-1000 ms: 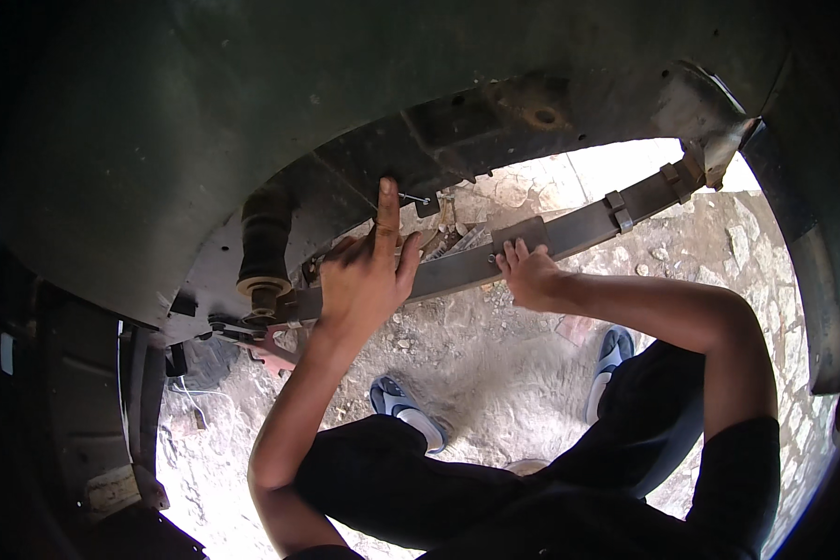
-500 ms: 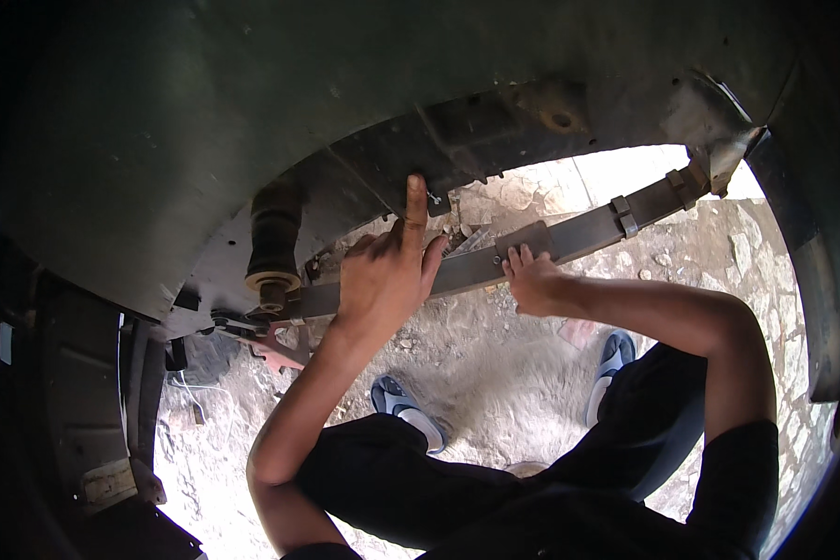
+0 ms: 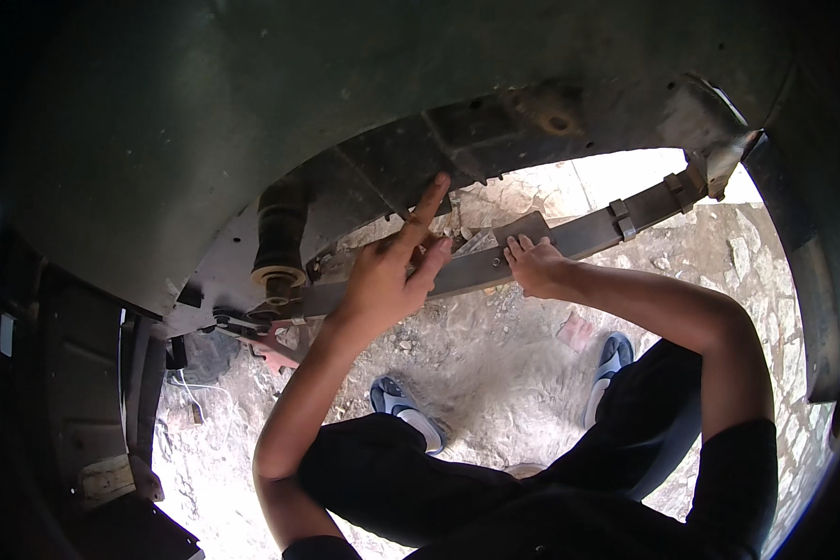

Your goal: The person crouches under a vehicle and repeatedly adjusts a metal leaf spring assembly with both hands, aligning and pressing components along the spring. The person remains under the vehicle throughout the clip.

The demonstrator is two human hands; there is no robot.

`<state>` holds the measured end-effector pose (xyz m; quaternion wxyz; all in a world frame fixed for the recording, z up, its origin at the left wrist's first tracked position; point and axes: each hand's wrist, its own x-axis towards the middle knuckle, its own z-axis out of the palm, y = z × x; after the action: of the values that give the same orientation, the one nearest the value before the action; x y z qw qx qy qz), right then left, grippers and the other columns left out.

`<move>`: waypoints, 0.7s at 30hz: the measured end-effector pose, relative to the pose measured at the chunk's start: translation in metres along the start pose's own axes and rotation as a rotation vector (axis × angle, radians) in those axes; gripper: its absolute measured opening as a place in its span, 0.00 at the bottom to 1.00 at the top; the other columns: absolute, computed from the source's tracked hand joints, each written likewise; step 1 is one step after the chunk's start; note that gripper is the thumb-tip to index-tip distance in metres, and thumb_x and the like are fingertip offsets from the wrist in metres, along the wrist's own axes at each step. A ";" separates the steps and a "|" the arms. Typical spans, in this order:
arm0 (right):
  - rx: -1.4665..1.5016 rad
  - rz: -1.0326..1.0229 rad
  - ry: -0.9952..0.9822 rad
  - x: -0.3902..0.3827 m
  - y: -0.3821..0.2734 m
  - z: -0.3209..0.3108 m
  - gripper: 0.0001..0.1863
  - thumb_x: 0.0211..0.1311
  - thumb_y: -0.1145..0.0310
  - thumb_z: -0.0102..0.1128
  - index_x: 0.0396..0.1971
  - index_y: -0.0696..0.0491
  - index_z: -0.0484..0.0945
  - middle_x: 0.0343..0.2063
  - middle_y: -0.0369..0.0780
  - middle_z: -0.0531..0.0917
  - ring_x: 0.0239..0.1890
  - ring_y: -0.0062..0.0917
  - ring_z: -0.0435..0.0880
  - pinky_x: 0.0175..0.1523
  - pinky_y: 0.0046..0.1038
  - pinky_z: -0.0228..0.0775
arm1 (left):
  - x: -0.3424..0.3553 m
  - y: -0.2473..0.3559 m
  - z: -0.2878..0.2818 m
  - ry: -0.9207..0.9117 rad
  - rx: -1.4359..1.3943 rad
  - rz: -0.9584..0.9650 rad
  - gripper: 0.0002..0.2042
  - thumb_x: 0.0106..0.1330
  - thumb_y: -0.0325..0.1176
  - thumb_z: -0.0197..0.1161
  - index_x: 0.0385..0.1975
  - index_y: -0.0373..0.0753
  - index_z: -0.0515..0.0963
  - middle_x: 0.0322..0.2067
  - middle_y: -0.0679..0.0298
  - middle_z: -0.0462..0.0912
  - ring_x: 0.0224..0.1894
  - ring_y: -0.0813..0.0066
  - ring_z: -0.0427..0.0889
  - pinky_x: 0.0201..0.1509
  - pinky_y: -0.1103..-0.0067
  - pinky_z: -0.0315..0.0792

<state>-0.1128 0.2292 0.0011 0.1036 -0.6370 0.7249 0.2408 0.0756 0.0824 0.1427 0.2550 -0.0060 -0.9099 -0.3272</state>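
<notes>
My left hand (image 3: 392,278) is raised in front of the leaf spring (image 3: 476,269), index finger stretched up and thumb apart. The other fingers are partly curled, and nothing shows in this hand. Its index fingertip is at the lower edge of the dark metal frame rail (image 3: 392,161); whether it touches is hard to tell. My right hand (image 3: 536,268) lies on the middle of the leaf spring, fingertips over its top beside a flat metal plate (image 3: 523,230). The right thumb is hidden.
A dark green wheel-arch panel (image 3: 187,121) curves overhead. Left of my hands hangs a black rubber bump stop (image 3: 280,229). Metal clamps (image 3: 623,220) wrap the spring toward its right end, at a bracket (image 3: 721,163). Below are rough stony ground (image 3: 495,359) and a reddish metal part (image 3: 275,350).
My left index finger has tilted from upright to the right, its tip moving slightly right. My right hand has shifted a little up and right on the spring.
</notes>
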 end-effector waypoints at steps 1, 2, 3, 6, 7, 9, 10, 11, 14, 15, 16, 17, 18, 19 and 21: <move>-0.066 0.030 0.054 0.003 0.000 0.006 0.42 0.58 0.55 0.57 0.64 0.67 0.54 0.66 0.57 0.54 0.67 0.46 0.59 0.52 0.51 0.66 | 0.001 0.004 -0.003 -0.036 -0.026 -0.052 0.31 0.65 0.31 0.59 0.68 0.53 0.56 0.22 0.64 0.83 0.19 0.74 0.81 0.25 0.78 0.75; -0.037 0.022 0.033 0.007 -0.005 0.015 0.44 0.57 0.52 0.58 0.64 0.67 0.54 0.66 0.58 0.54 0.66 0.48 0.58 0.53 0.51 0.66 | 0.002 0.010 -0.007 -0.073 -0.054 -0.104 0.30 0.66 0.31 0.58 0.68 0.54 0.56 0.22 0.64 0.83 0.18 0.76 0.81 0.25 0.79 0.75; -0.007 0.013 0.011 0.009 -0.013 0.021 0.46 0.56 0.49 0.60 0.63 0.68 0.53 0.66 0.58 0.54 0.66 0.49 0.58 0.54 0.51 0.65 | 0.003 0.015 -0.009 -0.112 -0.083 -0.156 0.29 0.67 0.30 0.58 0.67 0.55 0.57 0.22 0.64 0.83 0.18 0.78 0.80 0.25 0.80 0.75; -0.014 -0.019 -0.023 0.006 -0.019 0.015 0.49 0.55 0.47 0.61 0.63 0.69 0.53 0.66 0.58 0.53 0.66 0.51 0.57 0.55 0.52 0.64 | 0.004 0.027 -0.007 -0.134 -0.216 -0.294 0.26 0.70 0.27 0.51 0.67 0.47 0.58 0.23 0.66 0.80 0.18 0.84 0.75 0.26 0.84 0.71; -0.031 -0.028 -0.030 0.003 -0.021 0.007 0.49 0.55 0.47 0.61 0.63 0.69 0.53 0.66 0.58 0.53 0.66 0.51 0.56 0.55 0.52 0.64 | 0.004 0.024 -0.008 -0.121 -0.233 -0.287 0.26 0.70 0.28 0.52 0.67 0.49 0.58 0.22 0.66 0.80 0.18 0.84 0.76 0.25 0.83 0.72; -0.021 -0.055 -0.028 0.001 -0.014 0.006 0.48 0.55 0.47 0.61 0.63 0.69 0.53 0.66 0.58 0.54 0.66 0.52 0.57 0.55 0.51 0.64 | 0.005 0.021 -0.005 -0.092 -0.284 -0.257 0.25 0.69 0.30 0.54 0.66 0.53 0.59 0.21 0.66 0.81 0.17 0.83 0.77 0.24 0.81 0.74; -0.016 -0.051 -0.021 0.000 -0.013 0.006 0.48 0.55 0.48 0.61 0.63 0.69 0.53 0.66 0.58 0.54 0.66 0.51 0.57 0.55 0.51 0.64 | 0.005 0.021 -0.004 -0.090 -0.318 -0.249 0.25 0.70 0.30 0.53 0.66 0.52 0.59 0.21 0.66 0.80 0.17 0.83 0.77 0.24 0.81 0.74; -0.010 -0.049 -0.011 0.002 -0.014 0.006 0.48 0.55 0.48 0.61 0.63 0.69 0.53 0.65 0.58 0.54 0.66 0.51 0.58 0.55 0.51 0.64 | 0.005 0.021 -0.004 -0.088 -0.347 -0.244 0.25 0.70 0.30 0.53 0.66 0.51 0.59 0.21 0.65 0.80 0.17 0.83 0.77 0.24 0.81 0.73; -0.123 -0.029 -0.033 0.000 -0.029 0.013 0.49 0.54 0.48 0.62 0.63 0.68 0.53 0.66 0.59 0.53 0.66 0.50 0.58 0.55 0.50 0.65 | 0.007 0.020 -0.004 -0.103 -0.515 -0.233 0.24 0.71 0.29 0.51 0.66 0.47 0.57 0.21 0.63 0.79 0.17 0.82 0.78 0.23 0.82 0.72; -0.095 -0.049 -0.015 0.001 -0.025 0.013 0.49 0.53 0.48 0.62 0.63 0.69 0.53 0.65 0.59 0.53 0.66 0.50 0.58 0.55 0.50 0.65 | 0.007 0.020 -0.003 -0.111 -0.586 -0.231 0.24 0.71 0.29 0.50 0.66 0.46 0.56 0.21 0.63 0.79 0.17 0.81 0.78 0.23 0.82 0.72; -0.066 -0.068 0.002 0.003 -0.016 0.013 0.49 0.53 0.49 0.63 0.63 0.69 0.53 0.65 0.60 0.53 0.66 0.51 0.57 0.54 0.50 0.65 | 0.007 0.021 -0.004 -0.114 -0.605 -0.246 0.23 0.71 0.29 0.50 0.65 0.44 0.56 0.21 0.62 0.79 0.17 0.81 0.78 0.23 0.82 0.71; -0.040 -0.083 0.022 0.004 -0.008 0.012 0.49 0.53 0.49 0.63 0.63 0.69 0.53 0.65 0.60 0.53 0.66 0.51 0.57 0.54 0.50 0.65 | 0.009 0.023 -0.004 -0.118 -0.624 -0.256 0.23 0.72 0.29 0.49 0.65 0.43 0.56 0.20 0.62 0.78 0.17 0.80 0.78 0.23 0.82 0.71; -0.074 -0.061 0.023 0.003 -0.008 0.013 0.49 0.53 0.49 0.63 0.63 0.70 0.53 0.65 0.61 0.53 0.66 0.51 0.57 0.54 0.50 0.66 | 0.011 0.024 -0.005 -0.120 -0.642 -0.265 0.22 0.72 0.30 0.49 0.64 0.42 0.56 0.20 0.62 0.78 0.17 0.79 0.78 0.23 0.82 0.71; -0.108 -0.040 0.024 0.001 -0.011 0.014 0.49 0.53 0.50 0.63 0.63 0.70 0.53 0.65 0.61 0.53 0.66 0.52 0.57 0.54 0.51 0.66 | 0.012 0.023 -0.004 -0.110 -0.647 -0.260 0.21 0.72 0.29 0.49 0.63 0.41 0.56 0.20 0.62 0.77 0.17 0.79 0.78 0.23 0.82 0.71; -0.104 -0.030 0.011 -0.001 -0.017 0.011 0.49 0.53 0.50 0.63 0.63 0.70 0.53 0.65 0.62 0.54 0.66 0.52 0.57 0.54 0.51 0.66 | 0.011 0.021 -0.004 -0.093 -0.646 -0.256 0.18 0.72 0.29 0.49 0.60 0.39 0.58 0.20 0.62 0.77 0.17 0.78 0.79 0.23 0.82 0.71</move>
<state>-0.0975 0.2346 -0.0118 0.0698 -0.6535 0.7024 0.2732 0.0715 0.0952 0.1628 0.1552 0.0127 -0.7634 -0.6269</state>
